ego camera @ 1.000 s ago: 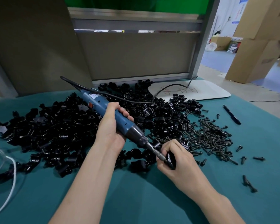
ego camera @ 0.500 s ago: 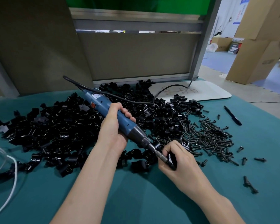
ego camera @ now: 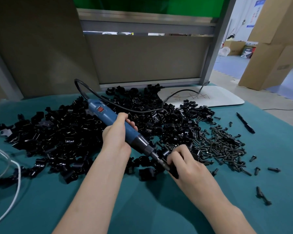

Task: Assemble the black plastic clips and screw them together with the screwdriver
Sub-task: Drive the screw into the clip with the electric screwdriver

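My left hand (ego camera: 117, 137) grips the blue electric screwdriver (ego camera: 115, 121) around its body, tip pointing down to the right. The metal bit (ego camera: 161, 162) meets a black plastic clip (ego camera: 173, 171) that my right hand (ego camera: 188, 166) holds with curled fingers just above the teal table cover (ego camera: 142, 208). Most of that clip is hidden under my fingers. A large heap of black clips (ego camera: 66, 134) spreads across the table behind my hands. A pile of black screws (ego camera: 222, 146) lies to the right of my right hand.
The screwdriver's black cable (ego camera: 142, 110) runs over the heap toward a white board (ego camera: 210, 98) at the back. A black pen (ego camera: 245, 123) and a few stray screws (ego camera: 262, 195) lie at the right. A white cable (ego camera: 12, 174) loops at the left. Grey partition panels stand behind.
Both hands stay in place on the screwdriver and the clip. The view has shifted slightly, and the screwdriver's back end sits a little higher in the frame.
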`<action>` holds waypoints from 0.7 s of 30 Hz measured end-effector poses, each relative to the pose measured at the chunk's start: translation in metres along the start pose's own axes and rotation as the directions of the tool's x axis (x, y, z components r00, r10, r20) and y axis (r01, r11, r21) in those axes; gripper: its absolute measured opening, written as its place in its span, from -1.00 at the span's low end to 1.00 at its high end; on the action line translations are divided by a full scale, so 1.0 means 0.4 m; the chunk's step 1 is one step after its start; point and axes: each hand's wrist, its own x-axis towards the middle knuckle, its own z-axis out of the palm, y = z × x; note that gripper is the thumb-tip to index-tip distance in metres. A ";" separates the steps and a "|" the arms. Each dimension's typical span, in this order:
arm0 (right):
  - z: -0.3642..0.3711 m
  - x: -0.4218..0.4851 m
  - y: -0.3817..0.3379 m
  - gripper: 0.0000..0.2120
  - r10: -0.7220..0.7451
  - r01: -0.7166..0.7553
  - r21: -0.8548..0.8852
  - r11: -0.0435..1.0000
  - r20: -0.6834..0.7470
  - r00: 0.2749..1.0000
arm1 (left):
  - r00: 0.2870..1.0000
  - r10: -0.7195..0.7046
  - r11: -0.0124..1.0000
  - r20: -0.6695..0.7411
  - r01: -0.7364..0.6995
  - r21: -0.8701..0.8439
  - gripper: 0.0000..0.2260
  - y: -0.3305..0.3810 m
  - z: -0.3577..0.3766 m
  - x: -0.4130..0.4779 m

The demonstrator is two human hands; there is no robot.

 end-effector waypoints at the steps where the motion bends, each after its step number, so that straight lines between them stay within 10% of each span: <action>1: 0.002 0.002 -0.004 -0.50 -0.006 0.006 -0.005 1.000 -0.010 1.000 | 0.999 0.014 1.000 -0.041 -0.014 -0.001 -0.88 0.005 0.001 0.002; 13: -0.009 -0.015 -0.007 -0.73 0.176 -0.150 0.258 0.954 -0.078 0.981 | 0.982 0.120 0.992 -0.147 -0.125 -0.024 -0.87 0.090 -0.029 0.028; 16: -0.036 -0.002 -0.009 -0.84 0.520 -0.350 0.825 0.443 0.081 0.850 | 0.988 0.115 0.988 -0.103 -0.124 -0.095 -0.88 0.118 -0.050 0.043; 21: -0.042 0.024 -0.008 -0.54 0.528 -0.421 0.900 -0.118 0.416 0.741 | 0.997 0.080 0.984 0.023 -0.075 -0.159 -0.86 0.091 -0.032 0.024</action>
